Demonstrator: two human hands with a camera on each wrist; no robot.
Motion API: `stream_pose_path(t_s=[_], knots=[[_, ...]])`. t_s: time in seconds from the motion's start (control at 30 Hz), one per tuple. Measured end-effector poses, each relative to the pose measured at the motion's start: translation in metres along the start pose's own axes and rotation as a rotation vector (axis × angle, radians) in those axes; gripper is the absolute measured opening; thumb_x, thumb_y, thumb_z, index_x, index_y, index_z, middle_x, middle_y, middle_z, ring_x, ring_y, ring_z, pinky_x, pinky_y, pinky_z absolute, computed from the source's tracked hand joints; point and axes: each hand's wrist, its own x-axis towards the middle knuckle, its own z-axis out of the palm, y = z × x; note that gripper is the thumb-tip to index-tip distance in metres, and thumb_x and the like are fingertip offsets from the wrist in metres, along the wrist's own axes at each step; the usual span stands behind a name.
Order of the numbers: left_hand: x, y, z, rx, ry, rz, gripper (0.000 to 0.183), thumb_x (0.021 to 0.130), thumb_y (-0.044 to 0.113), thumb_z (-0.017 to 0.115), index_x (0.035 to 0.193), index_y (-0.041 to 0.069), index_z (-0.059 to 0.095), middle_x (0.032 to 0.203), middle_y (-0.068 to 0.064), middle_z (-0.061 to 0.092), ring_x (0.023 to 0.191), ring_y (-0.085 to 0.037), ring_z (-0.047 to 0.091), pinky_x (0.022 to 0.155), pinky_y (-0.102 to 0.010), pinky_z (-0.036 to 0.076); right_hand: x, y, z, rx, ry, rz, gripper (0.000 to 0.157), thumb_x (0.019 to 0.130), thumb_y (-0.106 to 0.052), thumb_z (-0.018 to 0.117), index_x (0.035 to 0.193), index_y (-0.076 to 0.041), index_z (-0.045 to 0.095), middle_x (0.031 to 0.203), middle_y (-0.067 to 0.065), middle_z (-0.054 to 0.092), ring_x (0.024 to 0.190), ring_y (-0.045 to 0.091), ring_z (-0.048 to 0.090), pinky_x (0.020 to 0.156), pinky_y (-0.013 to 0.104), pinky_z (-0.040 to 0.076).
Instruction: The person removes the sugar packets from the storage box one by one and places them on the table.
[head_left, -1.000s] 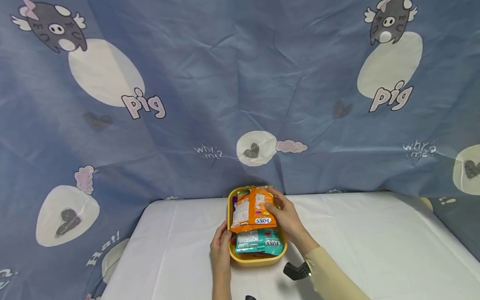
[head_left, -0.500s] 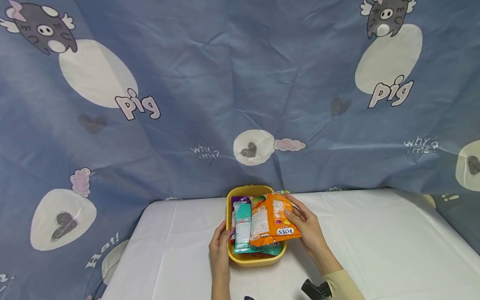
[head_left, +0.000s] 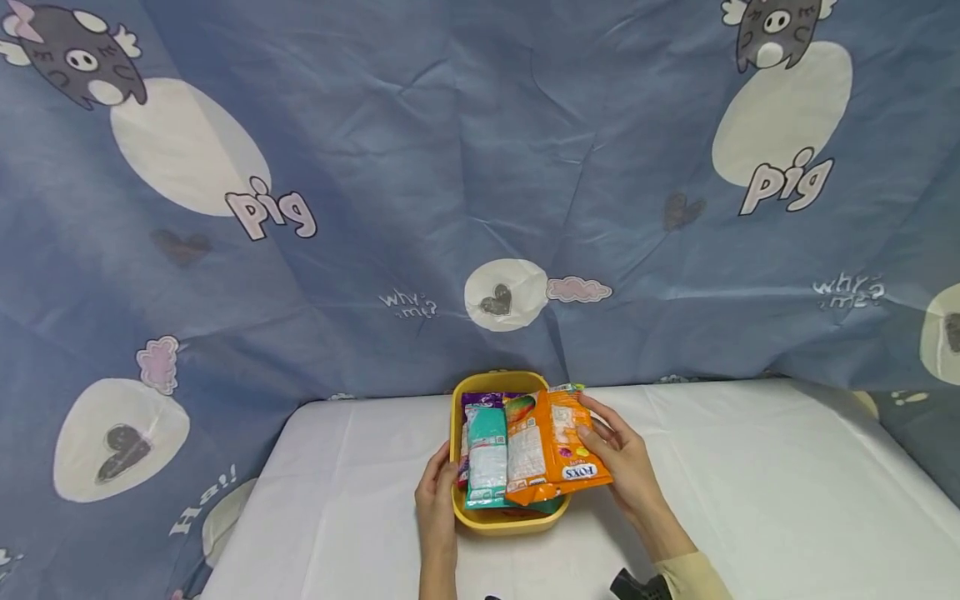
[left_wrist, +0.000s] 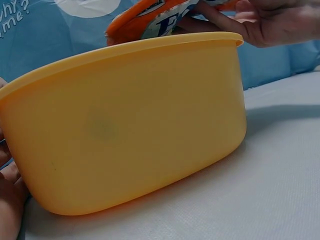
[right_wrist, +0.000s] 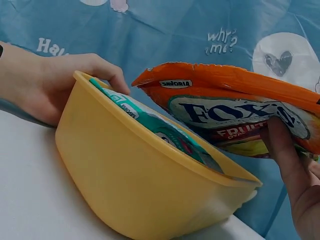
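Note:
My right hand pinches an orange Fox's candy bag by its right side, thumb on the side facing the head camera. In the right wrist view, fingers press the bag's printed underside. The orange bag is tilted above the right part of a yellow plastic tub. My left hand grips the tub's left side; in the right wrist view its finger bends over the rim. Inside the tub, a teal candy bag lies lengthwise along the left, with another teal bag partly hidden below.
A purple bag shows at the tub's far end, mostly covered. White cloth covers the table on both sides. Directly behind the tub hangs a blue printed curtain. A black wrist camera sits by the right sleeve.
My right hand has carried the orange bag to the right and slightly nearer, uncovering the lengthwise teal bag and the purple one. My left hand stays on the tub.

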Motion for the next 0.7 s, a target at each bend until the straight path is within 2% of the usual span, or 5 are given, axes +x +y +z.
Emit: stream_pose_path(t_s=[0.13, 0.33, 0.7], knots=[[0.000, -0.001, 0.000, -0.010, -0.005, 0.013, 0.039, 0.095, 0.023, 0.052, 0.133, 0.015, 0.054, 0.140, -0.006, 0.051, 0.132, -0.020, 0.044, 0.093, -0.003, 0.041, -0.002, -0.003, -0.005, 0.005, -0.021, -0.010, 0.054, 0.092, -0.024, 0.061, 0.142, -0.024, 0.042, 0.123, -0.004, 0.061, 0.095, 0.018, 0.068, 0.076, 0.036, 0.060], [-0.002, 0.001, 0.002, 0.005, -0.008, -0.010, 0.039, 0.095, 0.025, 0.052, 0.133, 0.017, 0.054, 0.141, -0.004, 0.051, 0.133, -0.018, 0.043, 0.097, -0.007, 0.040, -0.004, -0.010, -0.015, -0.020, 0.022, -0.032, 0.051, 0.091, -0.021, 0.062, 0.139, -0.020, 0.045, 0.123, -0.003, 0.059, 0.096, 0.016, 0.066, 0.075, 0.035, 0.060], [-0.001, 0.003, 0.001, 0.021, 0.006, -0.015, 0.038, 0.095, 0.024, 0.051, 0.133, 0.016, 0.054, 0.140, -0.003, 0.051, 0.132, -0.016, 0.043, 0.091, -0.002, 0.040, -0.002, -0.021, -0.026, -0.024, 0.006, -0.054, 0.052, 0.092, -0.022, 0.060, 0.141, -0.019, 0.043, 0.122, -0.006, 0.061, 0.095, 0.015, 0.067, 0.075, 0.034, 0.060]])
